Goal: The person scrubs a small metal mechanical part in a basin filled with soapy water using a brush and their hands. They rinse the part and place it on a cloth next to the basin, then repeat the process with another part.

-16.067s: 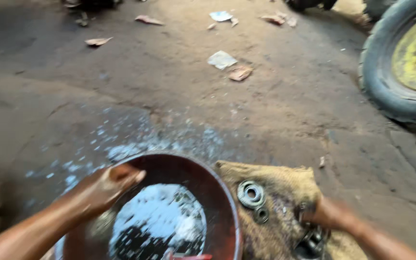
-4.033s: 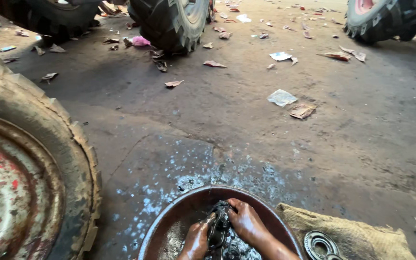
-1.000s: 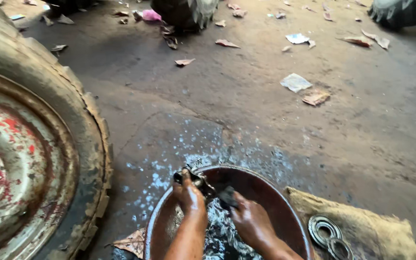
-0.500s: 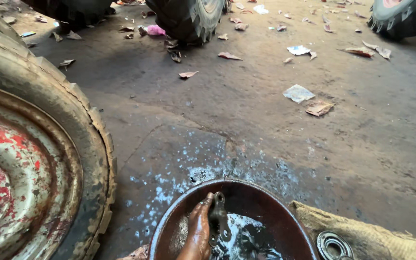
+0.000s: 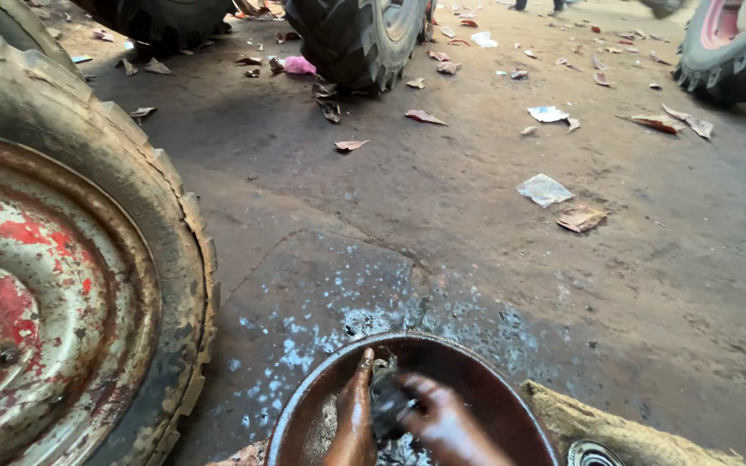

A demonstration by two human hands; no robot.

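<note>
A round rusty-brown metal basin (image 5: pixel 477 371) sits on the ground at the bottom of the view, with dark shiny liquid in it. My left hand (image 5: pixel 354 418) and my right hand (image 5: pixel 442 423) are both inside the basin, wet and grimy. Between them they grip a small dark greasy metal part (image 5: pixel 388 404), held just above the liquid. My right hand is blurred.
A large tyre on a rusty red wheel (image 5: pixel 53 285) lies at the left. A burlap sack (image 5: pixel 615 431) with a bearing ring (image 5: pixel 593 454) lies right of the basin. More big tyres (image 5: pixel 356 39) stand at the back. Paper scraps (image 5: pixel 544 188) and dry leaves litter the oil-stained ground.
My right hand has come back into view inside the basin and joined the left hand on the dark part. The view has tilted up slightly.
</note>
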